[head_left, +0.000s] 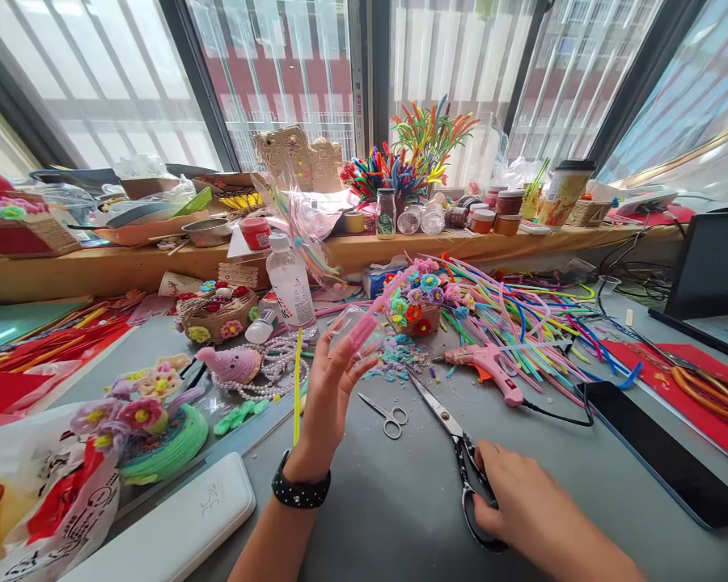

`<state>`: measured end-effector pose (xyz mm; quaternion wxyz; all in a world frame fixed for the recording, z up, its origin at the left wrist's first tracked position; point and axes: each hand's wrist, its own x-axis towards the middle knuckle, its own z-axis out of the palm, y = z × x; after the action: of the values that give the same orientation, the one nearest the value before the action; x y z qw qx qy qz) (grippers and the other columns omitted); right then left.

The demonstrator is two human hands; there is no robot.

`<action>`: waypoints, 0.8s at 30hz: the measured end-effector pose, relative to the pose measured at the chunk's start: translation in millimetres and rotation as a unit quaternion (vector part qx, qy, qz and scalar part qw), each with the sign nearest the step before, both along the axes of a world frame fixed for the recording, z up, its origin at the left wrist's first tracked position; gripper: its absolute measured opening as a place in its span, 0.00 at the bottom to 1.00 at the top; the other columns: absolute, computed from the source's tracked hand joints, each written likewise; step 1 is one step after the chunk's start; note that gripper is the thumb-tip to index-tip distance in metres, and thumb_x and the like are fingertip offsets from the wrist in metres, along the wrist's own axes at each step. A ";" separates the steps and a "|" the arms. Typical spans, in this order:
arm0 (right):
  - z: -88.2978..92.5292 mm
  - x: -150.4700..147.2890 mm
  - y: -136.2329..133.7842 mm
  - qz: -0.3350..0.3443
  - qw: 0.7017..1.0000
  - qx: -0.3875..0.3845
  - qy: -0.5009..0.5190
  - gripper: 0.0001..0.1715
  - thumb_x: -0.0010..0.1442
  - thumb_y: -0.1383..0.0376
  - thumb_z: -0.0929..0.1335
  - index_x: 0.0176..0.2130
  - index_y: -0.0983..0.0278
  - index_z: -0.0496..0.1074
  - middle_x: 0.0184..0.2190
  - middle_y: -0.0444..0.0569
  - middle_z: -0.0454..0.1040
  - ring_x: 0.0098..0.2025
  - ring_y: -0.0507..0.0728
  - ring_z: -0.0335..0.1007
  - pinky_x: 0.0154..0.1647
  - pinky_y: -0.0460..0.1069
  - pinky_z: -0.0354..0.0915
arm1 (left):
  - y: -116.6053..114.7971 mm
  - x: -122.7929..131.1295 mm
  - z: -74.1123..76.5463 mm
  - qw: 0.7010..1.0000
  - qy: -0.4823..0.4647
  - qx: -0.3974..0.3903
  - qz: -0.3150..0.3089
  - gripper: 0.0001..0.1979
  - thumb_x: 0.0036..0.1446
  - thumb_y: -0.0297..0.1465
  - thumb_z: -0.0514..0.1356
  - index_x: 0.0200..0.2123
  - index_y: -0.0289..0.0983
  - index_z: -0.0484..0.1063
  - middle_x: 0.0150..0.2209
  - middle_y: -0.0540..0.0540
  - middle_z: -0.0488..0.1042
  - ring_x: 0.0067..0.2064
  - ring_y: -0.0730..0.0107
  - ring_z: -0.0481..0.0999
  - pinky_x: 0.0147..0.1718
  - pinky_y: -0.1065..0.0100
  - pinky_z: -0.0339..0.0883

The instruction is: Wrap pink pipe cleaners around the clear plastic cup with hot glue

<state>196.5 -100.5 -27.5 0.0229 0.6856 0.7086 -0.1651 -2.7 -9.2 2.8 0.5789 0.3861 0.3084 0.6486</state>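
My left hand [332,380], with a dark dotted band on its wrist, is raised over the table. Between its thumb and fingers is a bundle of pink pipe cleaners [364,327] slanting up to the right. My right hand [515,493] is closed around the black handles of large scissors [446,416]. Their blades point away to the upper left, low over the grey table [394,509]. Small silver scissors [388,414] lie between my hands. Past them are colourful fuzzy scraps [400,356] and a pink glue gun [488,368].
A flower-filled basket [421,311] and many loose pipe cleaners [534,323] lie behind. At right are a phone [661,449] and red paper [697,388]. On the left stand a clear bottle [289,287], pearl strings [285,360] and a white case [182,517].
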 end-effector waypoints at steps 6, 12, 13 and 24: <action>-0.9 34.7 -7.4 -0.028 0.981 -0.067 0.177 0.07 0.46 0.67 0.63 0.20 0.63 0.58 0.19 0.45 0.69 0.23 0.53 0.65 0.21 0.46 0.49 | 0.0 1.2 2.4 1.000 0.000 0.003 -0.003 0.30 0.49 0.39 0.63 0.54 0.40 0.59 0.48 0.44 0.72 0.46 0.64 0.75 0.46 0.65 0.69; -5.8 68.5 -24.2 -0.117 0.839 -0.196 0.494 0.17 0.48 0.52 0.69 0.28 0.64 0.69 0.30 0.53 0.78 0.33 0.58 0.76 0.32 0.48 0.68 | 0.3 1.7 1.7 1.000 -0.001 0.002 -0.003 0.27 0.51 0.38 0.62 0.54 0.40 0.60 0.49 0.45 0.70 0.44 0.65 0.76 0.46 0.64 0.70; -6.5 72.1 -26.8 -0.144 0.829 -0.173 0.511 0.20 0.46 0.50 0.70 0.30 0.64 0.70 0.32 0.54 0.79 0.35 0.60 0.77 0.35 0.49 0.70 | 0.3 1.4 1.4 1.000 -0.001 0.002 -0.005 0.26 0.52 0.39 0.62 0.53 0.40 0.60 0.49 0.44 0.70 0.43 0.65 0.76 0.45 0.64 0.70; -25.6 57.2 -23.7 -0.013 0.862 0.054 0.504 0.40 0.44 0.38 0.65 0.48 0.60 0.68 0.49 0.58 0.71 0.53 0.67 0.66 0.53 0.58 0.63 | -3.7 0.3 1.1 0.998 0.042 0.021 -0.033 0.27 0.52 0.41 0.59 0.55 0.44 0.59 0.40 0.46 0.72 0.37 0.67 0.76 0.34 0.67 0.74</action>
<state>253.8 -124.2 -53.1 -0.3760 0.5183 0.6225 -0.4500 -2.5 -12.9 3.9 0.5783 0.4353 0.3054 0.6187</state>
